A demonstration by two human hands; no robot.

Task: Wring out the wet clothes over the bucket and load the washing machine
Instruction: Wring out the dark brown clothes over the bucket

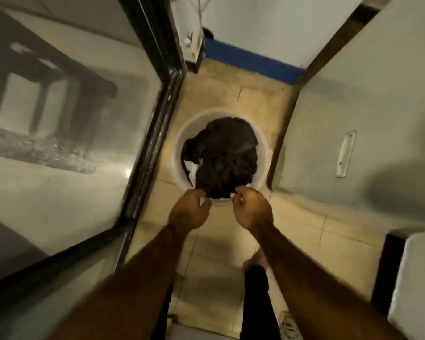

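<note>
Tiled floor [255, 99] bears white bucket [261, 153], seemingly upright.

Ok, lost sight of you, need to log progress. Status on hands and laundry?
Left hand and right hand pinching near edge of dark clothes. Clothes heaped in white bucket on floor, nothing wrung. Path clear.

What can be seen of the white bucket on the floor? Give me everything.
The white bucket is round, looks like plastic, and stands upright on the tan tiled floor between a glass door and a pale wall. Dark clothes fill it to the rim, with a bit of white cloth at the left. The left hand and right hand reach its near rim, fingers at the dark cloth's edge.
</note>
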